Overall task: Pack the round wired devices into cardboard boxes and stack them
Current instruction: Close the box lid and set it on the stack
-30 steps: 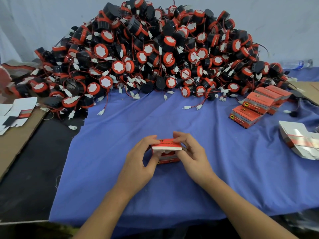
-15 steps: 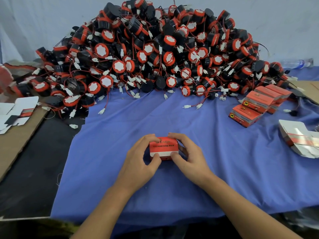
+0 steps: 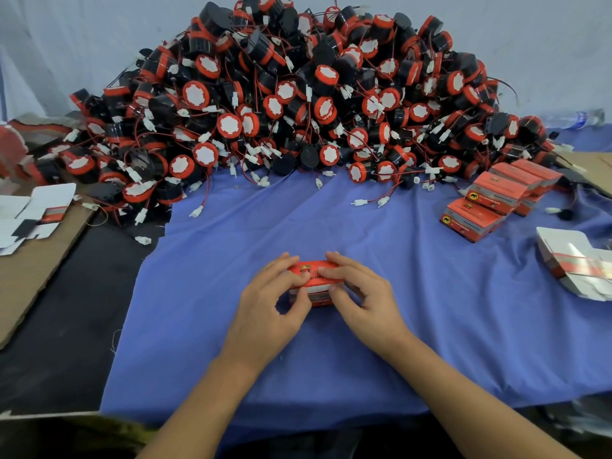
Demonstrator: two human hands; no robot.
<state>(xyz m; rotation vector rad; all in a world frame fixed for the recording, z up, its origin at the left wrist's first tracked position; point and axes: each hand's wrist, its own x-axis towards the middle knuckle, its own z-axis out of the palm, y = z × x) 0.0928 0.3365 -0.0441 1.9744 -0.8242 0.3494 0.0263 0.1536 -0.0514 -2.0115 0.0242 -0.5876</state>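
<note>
- Box (image 3: 314,286): one red cardboard box on the blue cloth (image 3: 430,326), held between both hands. The top flap looks down or nearly so. I cannot tell whether it is tucked in. No device is visible inside, so its contents are presumed.
- Left hand (image 3: 265,309): grips the box's left end, with fingertips curled over the top and the thumb at the front face.
- Right hand (image 3: 367,303): grips the box's right end, with fingers laid over the top and the thumb at the front. The two hands are close together and nearly meet over the lid.
- Heap (image 3: 314,104): black-and-red round devices with red wires and white plugs, piled high beyond both hands, all unpacked. A few plugs trail onto the cloth towards the hands.
- Packed boxes (image 3: 496,200): a short leaning row ahead of the right hand and to its right, well apart from it. The count is unclear.
- Blanks (image 3: 576,266): flat, unfolded cartons far to the right of the right hand. More blanks (image 3: 33,210) lie far to the left of the left hand.
- Progress, judged: early. A handful of boxes are done and one is being closed, while most of the heap is left to pack.
- Remaining for this box, judged: seat the flap, then add the box to the row.
</note>
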